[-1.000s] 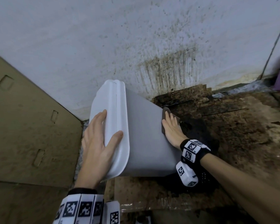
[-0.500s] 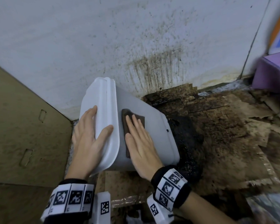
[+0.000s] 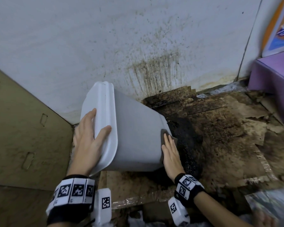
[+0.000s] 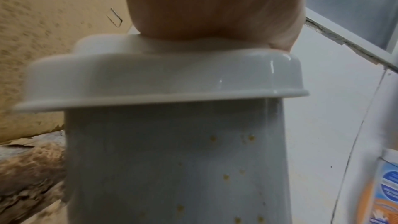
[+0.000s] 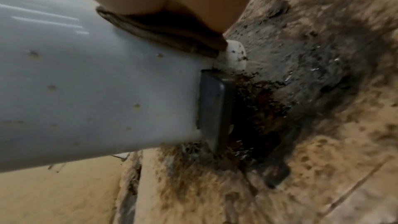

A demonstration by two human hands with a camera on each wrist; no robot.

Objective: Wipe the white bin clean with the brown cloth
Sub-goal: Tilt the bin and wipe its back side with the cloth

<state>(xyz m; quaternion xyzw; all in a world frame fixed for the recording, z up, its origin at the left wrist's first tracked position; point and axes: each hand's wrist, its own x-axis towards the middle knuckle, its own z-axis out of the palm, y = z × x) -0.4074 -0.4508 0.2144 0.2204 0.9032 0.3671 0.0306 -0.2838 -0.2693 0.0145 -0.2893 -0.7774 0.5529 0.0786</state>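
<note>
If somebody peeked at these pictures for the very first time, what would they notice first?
Probably the white bin, tipped over in the middle, with the left hand on its lid and the right hand pressing a brown cloth flat against its side near the bottom. Next, the wet black muck on the floor under the bin's base, and the brown streaks on the white wall behind it.

Most of the brown cloth lies hidden under the right hand, only its edges showing. The white bin hides its own base and far side in the head view. Both wrist views are blurred, with each hand cut off at the top edge.
</note>
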